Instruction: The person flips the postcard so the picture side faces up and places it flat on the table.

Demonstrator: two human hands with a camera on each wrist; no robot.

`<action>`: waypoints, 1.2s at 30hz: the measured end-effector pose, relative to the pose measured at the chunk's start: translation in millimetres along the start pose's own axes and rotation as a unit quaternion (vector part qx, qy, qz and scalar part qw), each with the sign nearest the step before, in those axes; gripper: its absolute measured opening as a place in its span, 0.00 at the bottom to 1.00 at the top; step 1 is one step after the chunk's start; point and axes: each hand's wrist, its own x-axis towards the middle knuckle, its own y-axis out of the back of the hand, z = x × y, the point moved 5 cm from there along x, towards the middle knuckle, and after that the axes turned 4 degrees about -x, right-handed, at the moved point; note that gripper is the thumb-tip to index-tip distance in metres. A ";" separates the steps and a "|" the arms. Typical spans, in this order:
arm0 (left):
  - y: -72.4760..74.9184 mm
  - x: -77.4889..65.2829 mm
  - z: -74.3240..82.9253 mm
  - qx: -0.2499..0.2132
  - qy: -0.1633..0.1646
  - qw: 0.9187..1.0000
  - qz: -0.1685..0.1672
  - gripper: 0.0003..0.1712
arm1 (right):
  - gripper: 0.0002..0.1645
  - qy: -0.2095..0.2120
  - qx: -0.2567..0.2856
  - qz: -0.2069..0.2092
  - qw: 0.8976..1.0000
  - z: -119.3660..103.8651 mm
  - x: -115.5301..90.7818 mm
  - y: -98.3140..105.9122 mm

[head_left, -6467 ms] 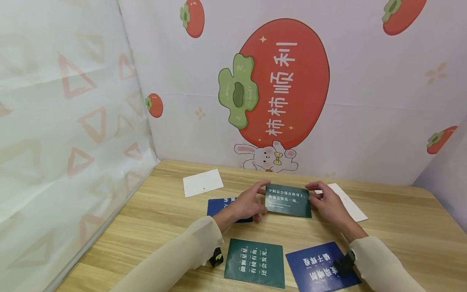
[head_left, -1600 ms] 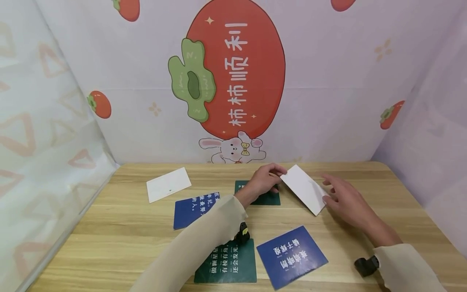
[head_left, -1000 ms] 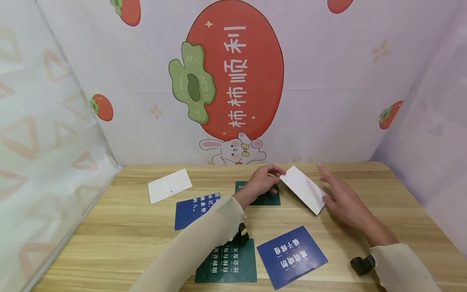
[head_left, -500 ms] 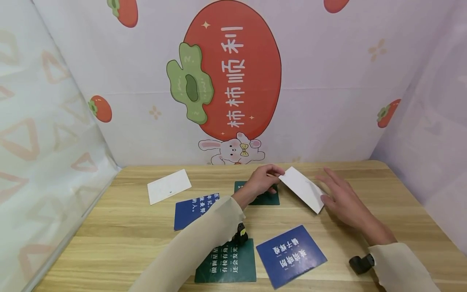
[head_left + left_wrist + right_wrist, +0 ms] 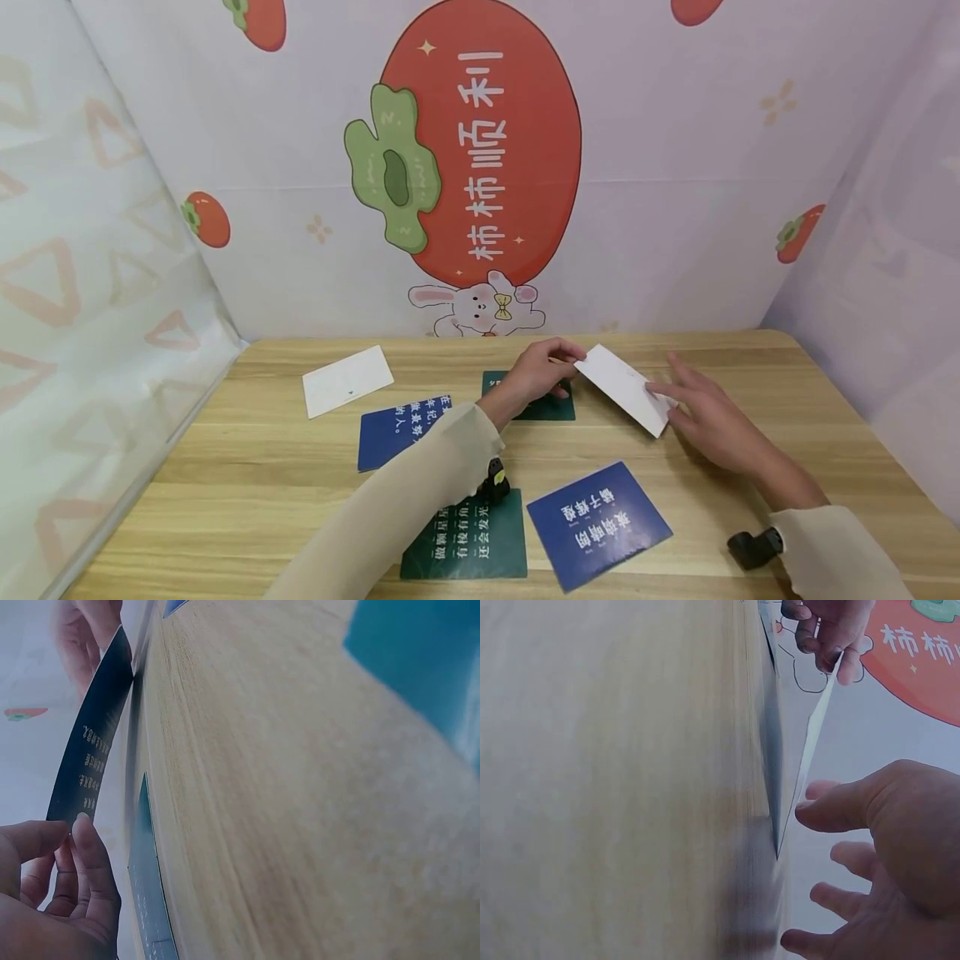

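In the head view my left hand (image 5: 536,371) pinches the far left corner of a postcard (image 5: 618,383), white side up and tilted off the wood. Seen in the left wrist view, the postcard's (image 5: 90,742) underside is dark with pale writing, and thumb and forefinger of my left hand (image 5: 64,889) grip its end. My right hand (image 5: 712,417) is at the opposite end, its index finger touching the white face, the other fingers loosely spread. In the right wrist view the thumb of my right hand (image 5: 892,855) is beside the postcard's (image 5: 817,724) edge.
A green card (image 5: 551,408) lies partly under my left hand. Around it on the wooden table (image 5: 247,508) lie a white-faced card (image 5: 347,382), a blue card (image 5: 397,437), a green card (image 5: 480,546) partly under my sleeve, and another blue card (image 5: 600,527).
Earlier both hands held a green card, which now lies on the table. My left hand holds the white-faced postcard instead. Just now my right index finger has come onto its white face.
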 end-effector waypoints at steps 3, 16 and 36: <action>-0.1 -0.2 -1.0 -0.001 0.002 1.000 0.002 0.11 | 0.29 0.000 -0.004 -0.007 1.000 1.0 -1.5 -1.6; -0.1 -1.1 -2.2 -0.006 -0.005 1.000 0.002 0.09 | 0.38 0.014 -0.006 -0.005 1.000 2.2 -6.9 -4.9; 0.9 -3.3 -1.1 -0.033 -0.031 0.999 -0.014 0.10 | 0.25 0.005 0.026 0.026 0.999 4.4 -2.3 -2.2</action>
